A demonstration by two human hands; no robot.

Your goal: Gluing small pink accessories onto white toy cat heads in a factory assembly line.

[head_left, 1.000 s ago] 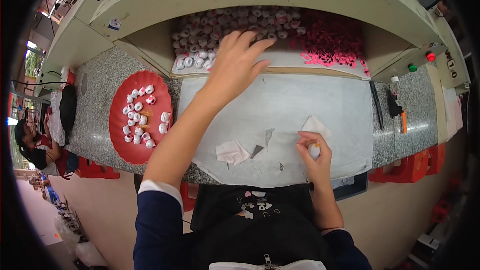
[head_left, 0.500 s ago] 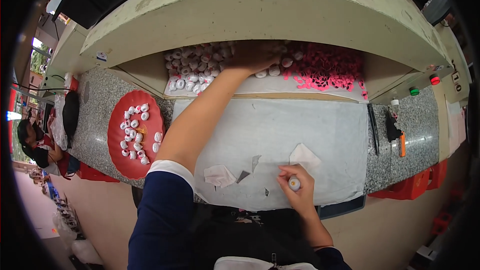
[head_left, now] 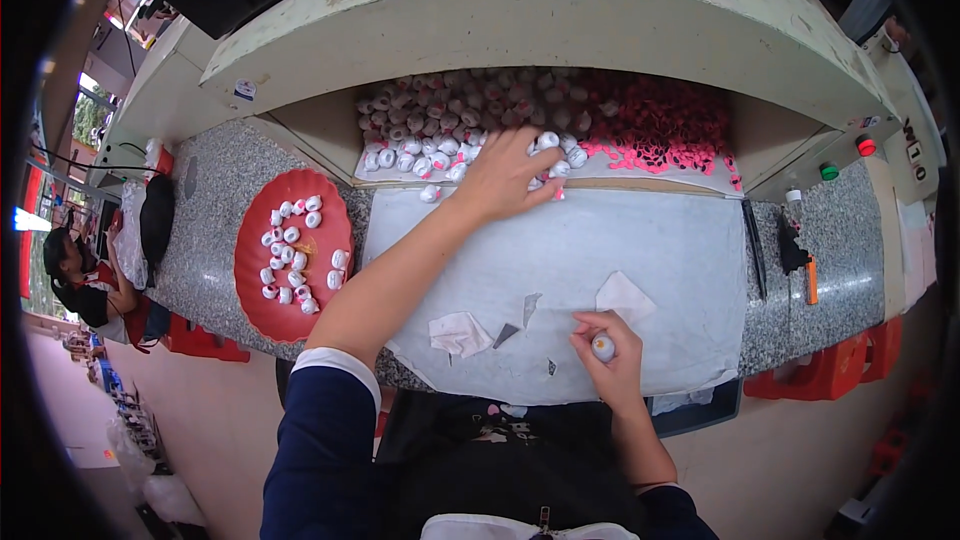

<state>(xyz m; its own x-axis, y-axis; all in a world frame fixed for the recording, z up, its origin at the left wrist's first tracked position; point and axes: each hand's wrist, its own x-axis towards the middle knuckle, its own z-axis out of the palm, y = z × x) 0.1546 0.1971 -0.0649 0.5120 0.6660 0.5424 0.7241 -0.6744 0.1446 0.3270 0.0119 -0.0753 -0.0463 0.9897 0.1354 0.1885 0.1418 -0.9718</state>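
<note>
The grey speckled table (head_left: 205, 225) carries a cream cabinet (head_left: 500, 30) and, before it, a pale sheet (head_left: 680, 230). Left of the sheet sits a red scalloped plate (head_left: 250, 260); to the sheet's right lie a slim black strip (head_left: 754, 250), a black bundle (head_left: 791, 248) and an orange piece (head_left: 812, 281).

The premises presented as a factory workshop. A long, scuffed, cream-painted cabinet (head_left: 500, 30) with a round red button (head_left: 865, 146) and a round green button (head_left: 829, 171) stood on a grey speckled worktop (head_left: 205, 230). Inside it lay bulk heaps of small white rounded parts (head_left: 415, 125) and small bright-pink pieces (head_left: 665, 135). Red plastic stools (head_left: 812, 368) stood by the bench; another person (head_left: 95, 285) was at the left.
</note>
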